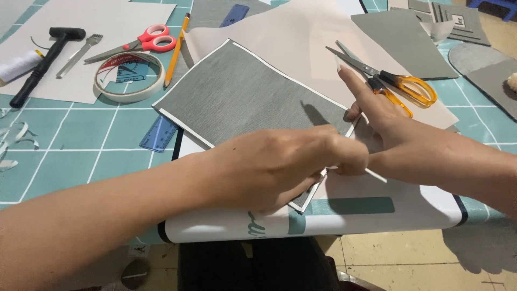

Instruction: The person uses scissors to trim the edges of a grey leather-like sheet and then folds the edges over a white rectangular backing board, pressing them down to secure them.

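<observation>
Can't really see the near right corner of the grey fabric panel (247, 99), since the left hand (280, 167) lies right over it, fingers curled down and pinching at that edge. Whether it actually has a grip on the fabric or just presses it, I can't tell. A thin white stick (375, 175) pokes out between both hands, its near end hidden.

The right hand (377, 116) sits at the panel's right edge, index finger stretched out straight, other fingers tucked; it's holding nothing I can make out. The panel lies tilted on a beige sheet (291, 37) on the teal worktop (70, 145). Orange scissors (393, 81) lie just past the right hand. Tape roll (129, 78), pencil (176, 51) and red scissors (142, 44) are to the left, well apart, with open worktop between.
</observation>
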